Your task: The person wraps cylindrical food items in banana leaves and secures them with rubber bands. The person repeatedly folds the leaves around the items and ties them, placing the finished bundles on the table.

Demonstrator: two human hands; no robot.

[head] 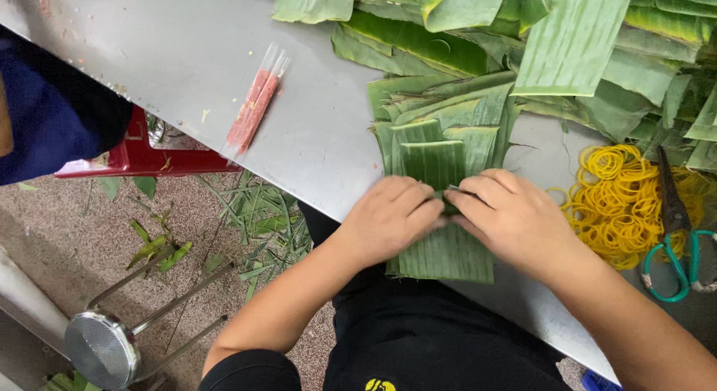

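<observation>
Far left: a metal stool [104, 346] tipped on the floor among leaf scraps [261, 219]. On the steel counter [179, 55], two pink sticks [254, 107] in clear wrap. At centre, left hand [388, 215] and right hand [508, 219] side by side, fingers curled down onto a folded strip atop a leaf stack [444, 174] at the counter's near edge, pinching its fold. Best done by holding the crease flat, edges square, pressure even, thumbs tucked under. Further right: yellow bands [616, 204], then green-handled scissors [676, 234], loose leaves [575, 40] behind.
</observation>
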